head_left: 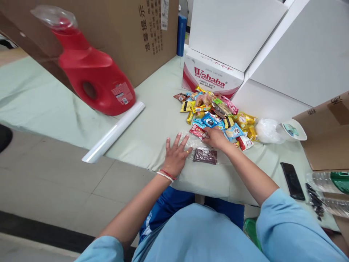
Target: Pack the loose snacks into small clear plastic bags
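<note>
My left hand (176, 154) lies flat on the pale green table (152, 123) with fingers spread, pressing on the edge of a clear plastic bag (192, 143). A dark brown snack packet (205, 155) lies just right of it, apparently in or on the bag. My right hand (215, 137) reaches into the near edge of a pile of colourful snack packets (218, 114), fingers curled on a red-and-white packet (198, 131).
A big red detergent jug (92, 76) lies on its side at the left, beside a roll of clear film (114, 131). Cardboard and white boxes, one marked Wahaha (209, 78), stand behind the pile. A black phone (292, 180) and plastic bottles (327, 182) lie at the right.
</note>
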Tool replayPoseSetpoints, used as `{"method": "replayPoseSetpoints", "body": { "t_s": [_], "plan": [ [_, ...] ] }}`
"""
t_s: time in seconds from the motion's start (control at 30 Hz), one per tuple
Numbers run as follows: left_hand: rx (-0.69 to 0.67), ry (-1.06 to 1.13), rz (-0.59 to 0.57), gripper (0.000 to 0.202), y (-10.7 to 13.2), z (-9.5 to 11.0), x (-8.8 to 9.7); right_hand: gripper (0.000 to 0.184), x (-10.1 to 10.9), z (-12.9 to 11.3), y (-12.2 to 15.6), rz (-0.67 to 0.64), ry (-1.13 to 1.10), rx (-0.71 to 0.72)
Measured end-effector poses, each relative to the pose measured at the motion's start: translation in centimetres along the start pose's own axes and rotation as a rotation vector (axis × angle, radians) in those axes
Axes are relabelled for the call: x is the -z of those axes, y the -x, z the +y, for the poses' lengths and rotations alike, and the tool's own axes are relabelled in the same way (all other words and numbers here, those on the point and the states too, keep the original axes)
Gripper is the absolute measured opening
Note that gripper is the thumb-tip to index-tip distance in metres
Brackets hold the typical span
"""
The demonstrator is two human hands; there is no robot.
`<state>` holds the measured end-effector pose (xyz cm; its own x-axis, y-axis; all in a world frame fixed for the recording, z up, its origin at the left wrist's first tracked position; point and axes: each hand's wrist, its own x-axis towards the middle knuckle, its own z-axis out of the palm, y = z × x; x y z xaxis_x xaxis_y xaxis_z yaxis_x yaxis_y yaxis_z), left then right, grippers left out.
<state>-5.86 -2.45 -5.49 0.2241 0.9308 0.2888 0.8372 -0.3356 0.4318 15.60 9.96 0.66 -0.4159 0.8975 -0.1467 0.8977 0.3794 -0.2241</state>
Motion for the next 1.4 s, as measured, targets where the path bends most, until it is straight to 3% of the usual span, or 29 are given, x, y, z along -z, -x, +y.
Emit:
{"method": "replayPoseSetpoints", "body": {
  "t_s": [0.07,0.13,0.27,0.4,0.53,0.67,0.73,0.8,0.97,1.03,1.13,1.27,1.4],
  "plan": [
    [0.021,-0.025,-0.004,0.034,-0.1,-0.1,-0.2,0.023,0.5,-0.1,-0.5,-0.075,-0.044,-0.014],
    [0.044,-0.031,-0.003,0.036,-0.1,-0.1,-0.2,0.013,1.4,0.1,0.1,-0.078,-0.096,0.069],
    [0.053,-0.009,0.022,0.035,-0.2,-0.2,-0.4,0.019,2.1,-0.1,3.7,0.016,-0.181,0.378],
    [0.163,0.025,0.148,0.029,-0.3,-0.7,-0.7,0.034,0.1,-0.7,8.1,-0.047,-0.041,0.513],
    [0.281,0.115,0.153,0.048,-0.7,-1.6,-0.4,0.048,-2.3,-0.8,10.2,-0.063,0.019,0.511],
    [0.251,0.372,0.033,0.028,-0.8,-2.1,0.8,0.047,-2.9,-0.8,10.6,-0.031,-0.039,0.493],
    [0.278,0.581,0.067,0.018,-0.7,-1.9,1.5,0.047,-2.8,-1.0,10.6,-0.023,-0.048,0.474],
    [0.326,0.698,0.113,0.021,-0.6,-1.4,1.9,0.047,-2.8,-1.2,10.7,-0.022,-0.048,0.458],
    [0.413,0.509,0.002,0.042,-0.9,-0.4,1.7,0.044,-3.3,-1.2,10.9,0.015,-0.069,0.426],
    [0.406,0.473,-0.032,0.038,-1.1,-0.4,1.3,0.043,-3.7,-0.9,11.1,0.033,-0.12,0.429],
    [0.401,0.435,-0.004,0.016,-1.0,-0.5,1.0,0.04,-4.0,-0.4,11.4,0.055,-0.213,0.446],
    [0.278,0.244,-0.061,0.032,-0.6,0.0,1.3,0.036,-4.4,0.1,11.8,0.112,-0.302,0.452],
    [0.291,0.26,-0.087,0.008,-0.3,1.6,2.4,0.036,-5.0,0.4,12.3,0.177,-0.366,0.45]
  ]
}}
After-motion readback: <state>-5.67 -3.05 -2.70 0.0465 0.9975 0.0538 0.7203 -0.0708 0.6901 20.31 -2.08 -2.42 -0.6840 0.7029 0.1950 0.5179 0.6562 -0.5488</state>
